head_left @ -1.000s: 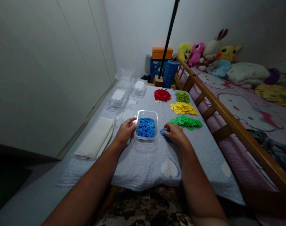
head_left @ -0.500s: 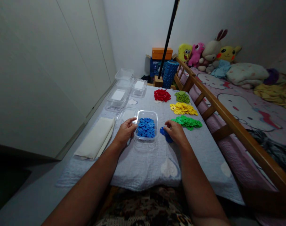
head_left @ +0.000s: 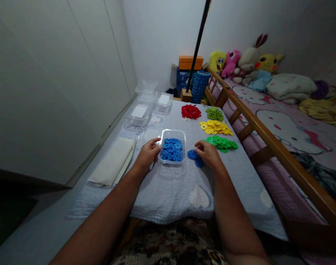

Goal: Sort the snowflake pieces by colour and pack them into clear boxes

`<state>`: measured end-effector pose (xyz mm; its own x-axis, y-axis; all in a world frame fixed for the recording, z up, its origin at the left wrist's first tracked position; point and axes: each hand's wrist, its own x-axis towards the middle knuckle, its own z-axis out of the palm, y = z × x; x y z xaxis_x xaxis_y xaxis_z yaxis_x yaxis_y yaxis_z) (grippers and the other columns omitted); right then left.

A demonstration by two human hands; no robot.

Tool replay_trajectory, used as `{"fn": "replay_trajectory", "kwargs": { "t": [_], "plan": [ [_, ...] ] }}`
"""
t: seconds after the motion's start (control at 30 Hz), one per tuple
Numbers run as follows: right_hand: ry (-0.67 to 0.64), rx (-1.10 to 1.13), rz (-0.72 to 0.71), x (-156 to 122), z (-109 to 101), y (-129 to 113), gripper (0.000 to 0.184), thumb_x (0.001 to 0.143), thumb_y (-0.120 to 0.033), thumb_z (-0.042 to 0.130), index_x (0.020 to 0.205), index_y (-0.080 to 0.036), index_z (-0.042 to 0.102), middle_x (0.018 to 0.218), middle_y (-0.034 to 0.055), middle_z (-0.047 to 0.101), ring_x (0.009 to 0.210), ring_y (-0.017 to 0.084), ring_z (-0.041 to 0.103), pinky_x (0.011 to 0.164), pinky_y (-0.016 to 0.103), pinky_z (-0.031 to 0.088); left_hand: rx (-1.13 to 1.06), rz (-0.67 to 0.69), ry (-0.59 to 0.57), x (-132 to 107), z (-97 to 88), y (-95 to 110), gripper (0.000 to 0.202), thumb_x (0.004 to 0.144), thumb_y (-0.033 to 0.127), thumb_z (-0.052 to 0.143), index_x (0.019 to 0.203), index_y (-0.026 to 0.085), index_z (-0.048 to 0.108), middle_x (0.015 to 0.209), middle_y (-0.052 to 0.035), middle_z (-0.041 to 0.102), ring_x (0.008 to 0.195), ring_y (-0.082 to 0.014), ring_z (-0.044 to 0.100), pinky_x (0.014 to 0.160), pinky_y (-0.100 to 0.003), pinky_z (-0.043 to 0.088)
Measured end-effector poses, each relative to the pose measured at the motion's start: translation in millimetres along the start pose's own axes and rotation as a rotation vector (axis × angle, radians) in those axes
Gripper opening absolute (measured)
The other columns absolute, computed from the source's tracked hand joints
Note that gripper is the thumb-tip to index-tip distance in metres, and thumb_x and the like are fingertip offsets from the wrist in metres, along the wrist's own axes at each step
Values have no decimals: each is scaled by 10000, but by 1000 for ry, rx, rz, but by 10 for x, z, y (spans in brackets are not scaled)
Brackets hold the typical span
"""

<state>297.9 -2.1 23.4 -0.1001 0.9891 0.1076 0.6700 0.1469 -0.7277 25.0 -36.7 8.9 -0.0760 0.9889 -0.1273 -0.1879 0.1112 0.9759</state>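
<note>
A clear plastic container (head_left: 172, 132), with blue snowflake discs (head_left: 171, 150) piled inside it, stands in front of me. My left hand (head_left: 148, 154) grips its left wall, thumb and fingers at the rim. Just right of the container, a few loose blue snowflake discs (head_left: 191, 154) lie on the cloth. My right hand (head_left: 208, 154) is over them with its fingertips pinched at one disc, and the palm hides part of this small group. Beyond that hand spreads a heap of green snowflake discs (head_left: 221, 143).
Yellow discs (head_left: 216, 127), red pieces (head_left: 191, 111) and light green pieces (head_left: 214, 113) form heaps at the back right. Lidded clear boxes (head_left: 139, 111) stand at the back left, near a folded cream cloth (head_left: 112, 162). A wooden bed rail (head_left: 256, 136) runs along the right.
My right hand has shifted slightly right, and more of the loose blue discs shows beside its fingertips. My left hand stays on the container.
</note>
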Motion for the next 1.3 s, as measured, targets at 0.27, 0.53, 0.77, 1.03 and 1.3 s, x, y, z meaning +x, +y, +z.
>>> {"fn": "replay_trajectory", "kwargs": {
  "t": [0.27, 0.53, 0.77, 1.03, 1.3],
  "plan": [
    [207, 251, -4, 23, 26, -23, 139, 751, -341, 659, 826, -225, 653, 712, -4, 637, 627, 170, 593, 595, 305, 467, -9, 3, -2, -1, -5, 1, 642, 692, 400, 767, 1254, 133, 608, 605, 96, 486, 443, -65, 408, 431, -197, 297],
    [363, 343, -192, 1, 197, -261, 163, 821, -367, 668, 888, -218, 659, 816, 18, 692, 771, 186, 645, 761, 334, 523, 3, 7, 7, -16, 8, 20, 633, 693, 398, 759, 1247, 129, 611, 596, 100, 468, 446, -58, 375, 434, -195, 280],
    [291, -15, -361, 52, 320, -447, 122, 883, -217, 640, 942, -235, 745, 911, 58, 751, 932, 246, 615, 902, 401, 445, 2, -4, 9, -9, 9, 5, 639, 690, 400, 761, 1251, 137, 608, 602, 98, 478, 442, -61, 382, 434, -199, 277],
    [149, -181, -343, 64, 360, -518, 132, 881, -162, 674, 874, -265, 755, 925, 29, 777, 1015, 258, 569, 976, 443, 338, 7, -1, 9, -10, 10, 22, 636, 686, 398, 764, 1242, 131, 608, 592, 98, 470, 441, -57, 365, 437, -201, 251],
    [100, -109, -317, 54, 341, -483, 118, 864, -177, 692, 905, -265, 758, 929, 25, 774, 1032, 254, 583, 1030, 454, 319, 2, -5, 7, -24, 19, 41, 642, 678, 392, 764, 1243, 130, 606, 600, 99, 472, 450, -56, 369, 447, -202, 260]
  ]
}}
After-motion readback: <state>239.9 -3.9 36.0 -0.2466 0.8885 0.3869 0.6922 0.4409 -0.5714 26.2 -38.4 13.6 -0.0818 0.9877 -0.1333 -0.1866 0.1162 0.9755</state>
